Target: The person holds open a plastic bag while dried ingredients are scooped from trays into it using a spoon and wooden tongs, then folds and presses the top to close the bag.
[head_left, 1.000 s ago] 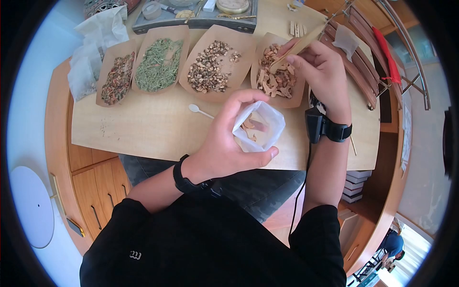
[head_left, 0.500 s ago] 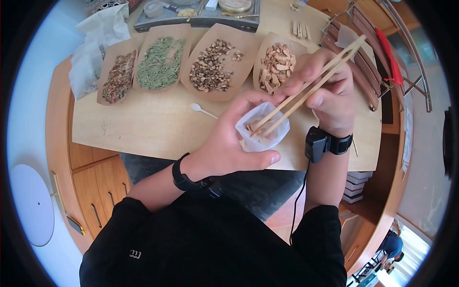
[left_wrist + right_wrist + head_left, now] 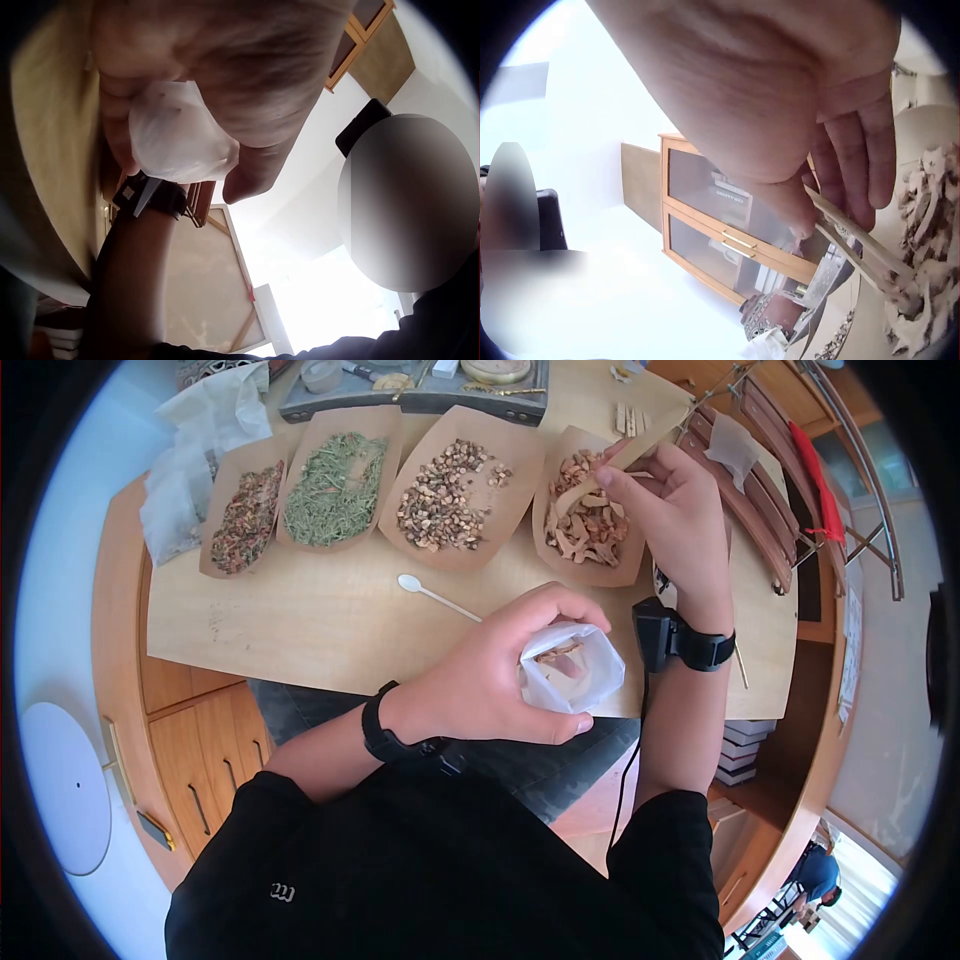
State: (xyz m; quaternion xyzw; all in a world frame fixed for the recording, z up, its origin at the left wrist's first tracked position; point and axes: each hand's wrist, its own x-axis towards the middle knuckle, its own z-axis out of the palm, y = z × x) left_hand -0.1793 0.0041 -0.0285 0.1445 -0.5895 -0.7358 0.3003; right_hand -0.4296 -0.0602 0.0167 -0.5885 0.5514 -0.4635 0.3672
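Observation:
My left hand (image 3: 500,670) holds a white translucent pouch (image 3: 590,682), its mouth facing up and a few brown pieces inside. In the left wrist view the pouch (image 3: 180,139) sits between fingers and thumb. My right hand (image 3: 680,520) pinches wooden tongs (image 3: 645,445) over the rightmost paper tray (image 3: 610,572). The right wrist view shows the tips of the tongs (image 3: 870,255) among pale brown dried slices (image 3: 930,217); whether they grip a piece I cannot tell.
Further left stand paper trays of brown chunks (image 3: 440,505), green herb (image 3: 335,495) and reddish mix (image 3: 247,520). A white spoon (image 3: 410,584) lies in front. Behind are a grey tray (image 3: 400,402) and small wooden pegs (image 3: 630,420); a brown rack (image 3: 750,480) stands right.
The tongs dipped into the pouch half a second ago and are now back over the slices. My left hand and the pouch have shifted right and toward my body.

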